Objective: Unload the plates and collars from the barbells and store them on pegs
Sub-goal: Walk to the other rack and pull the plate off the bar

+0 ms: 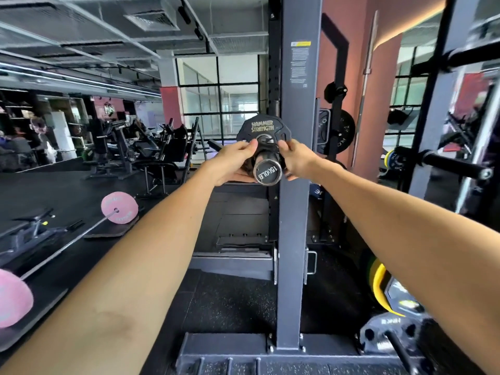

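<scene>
While both hands pinch collar, squeeze tabs evenly, slide straight off sleeve, brace plate.

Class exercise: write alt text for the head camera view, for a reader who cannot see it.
Two bare hands, left hand and right hand, grip a collar on a barbell sleeve in front of a black Hammer Strength plate, beside a grey rack upright. A pink-plated barbell lies on the gym floor to the left.
</scene>
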